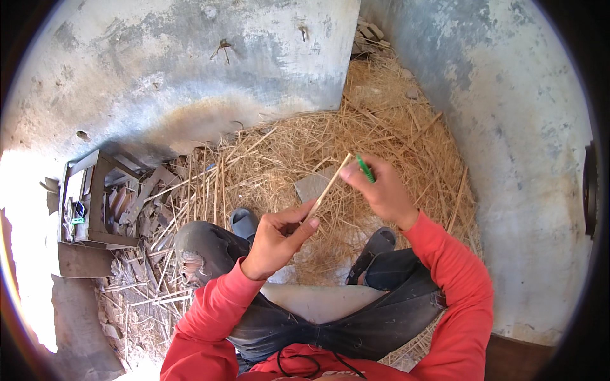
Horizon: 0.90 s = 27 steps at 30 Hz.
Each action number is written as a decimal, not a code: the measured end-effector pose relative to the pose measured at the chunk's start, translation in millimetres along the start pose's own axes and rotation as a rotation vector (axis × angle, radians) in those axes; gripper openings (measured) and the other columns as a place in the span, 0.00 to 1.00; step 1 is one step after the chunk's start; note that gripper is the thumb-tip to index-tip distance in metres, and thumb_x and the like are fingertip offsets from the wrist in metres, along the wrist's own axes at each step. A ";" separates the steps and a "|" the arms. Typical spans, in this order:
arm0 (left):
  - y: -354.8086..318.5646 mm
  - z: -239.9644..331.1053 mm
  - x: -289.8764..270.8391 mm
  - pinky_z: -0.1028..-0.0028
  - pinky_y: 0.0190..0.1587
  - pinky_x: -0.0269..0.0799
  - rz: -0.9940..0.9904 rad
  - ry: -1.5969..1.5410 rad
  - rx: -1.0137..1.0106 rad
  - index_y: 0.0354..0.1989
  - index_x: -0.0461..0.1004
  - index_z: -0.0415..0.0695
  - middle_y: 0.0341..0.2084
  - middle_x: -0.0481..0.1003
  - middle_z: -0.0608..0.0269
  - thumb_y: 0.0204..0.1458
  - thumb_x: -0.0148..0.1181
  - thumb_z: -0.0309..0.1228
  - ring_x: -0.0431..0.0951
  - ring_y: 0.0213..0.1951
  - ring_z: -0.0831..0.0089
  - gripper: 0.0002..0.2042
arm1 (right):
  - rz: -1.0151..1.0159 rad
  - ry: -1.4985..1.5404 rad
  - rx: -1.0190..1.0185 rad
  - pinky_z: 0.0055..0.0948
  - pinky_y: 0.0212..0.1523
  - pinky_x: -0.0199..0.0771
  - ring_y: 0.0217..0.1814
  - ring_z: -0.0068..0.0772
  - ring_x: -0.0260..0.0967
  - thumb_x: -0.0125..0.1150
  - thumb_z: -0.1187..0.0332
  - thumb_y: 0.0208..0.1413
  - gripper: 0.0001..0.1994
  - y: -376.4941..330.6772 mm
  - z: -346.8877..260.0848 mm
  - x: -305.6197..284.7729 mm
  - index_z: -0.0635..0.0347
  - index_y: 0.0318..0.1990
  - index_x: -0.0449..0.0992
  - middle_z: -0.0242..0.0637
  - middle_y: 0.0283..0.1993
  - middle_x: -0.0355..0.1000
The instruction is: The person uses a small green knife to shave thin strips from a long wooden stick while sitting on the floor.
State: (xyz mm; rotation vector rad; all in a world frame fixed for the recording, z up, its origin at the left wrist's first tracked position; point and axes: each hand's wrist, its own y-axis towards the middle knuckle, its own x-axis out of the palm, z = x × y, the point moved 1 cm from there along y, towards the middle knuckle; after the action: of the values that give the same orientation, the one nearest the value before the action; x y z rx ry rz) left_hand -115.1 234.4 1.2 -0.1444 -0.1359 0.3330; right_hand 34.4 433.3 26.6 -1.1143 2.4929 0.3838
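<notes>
My left hand [276, 236] pinches the lower end of a thin pale wooden strip [330, 185] that slants up to the right. My right hand [381, 189] is closed around a small green-handled tool [365, 168] whose tip rests against the upper end of the strip. Both hands are raised above my knees; I sit with red sleeves and dark trousers, grey sandals [244, 222] on my feet, over a heap of straw [381, 114].
A flat grey stone [312, 186] lies in the straw under the strip. A small wooden crate [89, 203] stands at the left with split wood pieces [143, 209] beside it. Rough concrete walls [190, 63] close in behind and at the right.
</notes>
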 end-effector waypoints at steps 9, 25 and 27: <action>4.8 1.4 10.9 0.82 0.24 0.58 -0.092 -0.016 -0.012 0.70 0.67 0.38 0.25 0.69 0.75 0.69 0.58 0.30 0.63 0.22 0.89 0.23 | -0.098 0.502 0.288 0.29 0.26 0.58 0.23 0.19 0.59 0.62 0.49 0.66 0.20 6.3 4.7 2.1 0.60 0.36 0.82 0.25 0.20 0.63; 0.3 -10.9 9.7 0.83 0.24 0.55 0.015 0.053 0.018 0.64 0.73 0.32 0.21 0.65 0.81 0.68 0.58 0.29 0.60 0.23 0.92 0.19 | -0.125 -0.465 -0.109 0.51 0.26 0.73 0.23 0.59 0.74 0.45 0.39 0.70 0.31 -28.8 -22.1 15.4 0.58 0.35 0.82 0.52 0.19 0.72; 0.3 -9.2 10.0 0.83 0.24 0.55 0.030 0.054 0.045 0.64 0.73 0.32 0.22 0.65 0.81 0.68 0.58 0.29 0.60 0.23 0.92 0.19 | -0.133 -0.542 -0.160 0.52 0.25 0.73 0.22 0.58 0.74 0.44 0.39 0.71 0.31 -28.0 -16.2 21.6 0.58 0.36 0.83 0.51 0.19 0.72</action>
State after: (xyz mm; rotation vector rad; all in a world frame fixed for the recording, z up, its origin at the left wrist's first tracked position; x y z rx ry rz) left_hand -104.4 236.9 -6.8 -0.1104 -0.0729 0.3614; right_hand 38.6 394.7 28.8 -1.0557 1.9315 0.7456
